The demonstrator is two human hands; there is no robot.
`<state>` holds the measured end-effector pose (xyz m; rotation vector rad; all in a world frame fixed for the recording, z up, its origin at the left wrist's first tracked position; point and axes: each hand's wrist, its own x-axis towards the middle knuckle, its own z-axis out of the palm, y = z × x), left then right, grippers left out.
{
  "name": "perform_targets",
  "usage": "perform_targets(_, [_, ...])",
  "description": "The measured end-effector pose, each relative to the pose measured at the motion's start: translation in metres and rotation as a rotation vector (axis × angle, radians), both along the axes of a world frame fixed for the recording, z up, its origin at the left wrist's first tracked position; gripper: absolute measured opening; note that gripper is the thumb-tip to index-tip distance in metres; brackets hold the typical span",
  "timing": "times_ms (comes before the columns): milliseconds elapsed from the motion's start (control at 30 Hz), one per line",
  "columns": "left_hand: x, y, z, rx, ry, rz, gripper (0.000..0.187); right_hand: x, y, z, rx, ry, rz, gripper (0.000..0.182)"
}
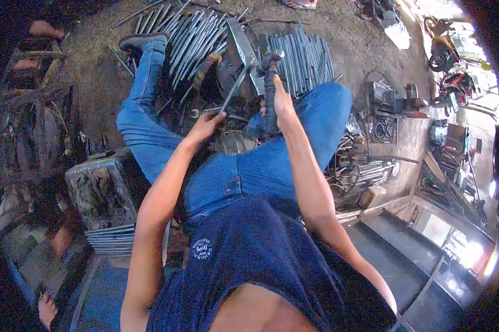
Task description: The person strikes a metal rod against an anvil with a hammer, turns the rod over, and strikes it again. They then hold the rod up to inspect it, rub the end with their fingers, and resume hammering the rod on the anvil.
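Observation:
My left hand is closed around the near end of a metal rod, which slants up and away. The rod's far end meets a metal angle bar between my legs. My right hand wraps round the black body of an angle grinder, held upright with its metal head at the top. The grinder's head is close beside the angle bar; its disc cannot be made out. A wrench lies near my left hand.
Bundles of metal rods lie beyond my left leg, and more rods lie beyond my right knee. A bench machine stands to the right, near tangled scrap and bars. A dark metal block sits at left. Motorcycles stand far right.

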<state>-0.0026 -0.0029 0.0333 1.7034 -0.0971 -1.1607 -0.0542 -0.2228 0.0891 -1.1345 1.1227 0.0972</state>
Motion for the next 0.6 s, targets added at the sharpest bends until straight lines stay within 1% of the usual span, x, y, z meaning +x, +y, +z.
perform_targets(67, [-0.004,0.002,-0.017,-0.161,-0.07,0.166,0.034,0.003,-0.003,0.023,0.003,-0.052,0.012,0.058])
perform_targets(100, [-0.003,0.002,-0.014,-0.159,-0.07,0.167,0.034,0.004,-0.007,0.034,0.011,-0.095,0.02,0.058])
perform_targets(133, [-0.002,0.003,-0.006,-0.118,0.139,0.163,0.034,0.003,-0.018,0.036,0.003,-0.165,0.022,0.06])
perform_targets(167, [-0.003,0.003,-0.003,-0.074,0.35,0.157,0.033,0.01,-0.009,0.08,-0.114,-0.156,-0.045,0.062])
perform_targets(200, [-0.006,0.001,-0.004,-0.092,0.317,0.197,0.033,0.013,-0.008,0.107,-0.183,-0.205,-0.073,0.064])
perform_targets(233, [-0.009,-0.001,-0.003,-0.083,0.326,0.194,0.033,0.014,-0.01,0.13,-0.247,-0.358,-0.043,0.064])
perform_targets(267, [-0.011,-0.002,-0.001,-0.05,0.245,0.2,0.034,0.015,-0.01,0.148,-0.354,-0.434,-0.012,0.058])
perform_targets(300, [-0.011,-0.003,-0.001,-0.019,0.161,0.206,0.035,0.023,-0.016,0.151,-0.424,-0.563,-0.1,0.057])
perform_targets(367, [-0.011,-0.003,-0.004,0.0,0.138,0.19,0.035,0.036,-0.011,0.161,-0.443,-0.685,-0.23,0.058])
perform_targets(433, [-0.01,-0.005,-0.006,0.025,0.082,0.17,0.036,0.038,-0.006,0.136,-0.431,-0.653,-0.182,0.06])
perform_targets(467, [-0.008,-0.005,-0.006,0.02,0.081,0.174,0.036,0.038,-0.004,0.102,-0.43,-0.595,-0.142,0.06])
perform_targets(500, [-0.006,-0.006,-0.006,0.028,0.063,0.161,0.037,0.039,-0.023,0.027,-0.521,-0.252,-0.051,0.061])
perform_targets(533, [-0.008,-0.004,-0.006,0.039,0.047,0.145,0.037,0.037,-0.012,0.004,-0.436,-0.079,0.096,0.063])
perform_targets(567, [-0.011,-0.006,-0.009,0.033,0.043,0.145,0.037,0.036,-0.004,-0.031,-0.375,0.003,0.057,0.064])
perform_targets(600, [-0.014,-0.006,-0.016,0.002,-0.116,0.138,0.038,0.035,-0.002,-0.024,-0.185,-0.075,0.001,0.063])
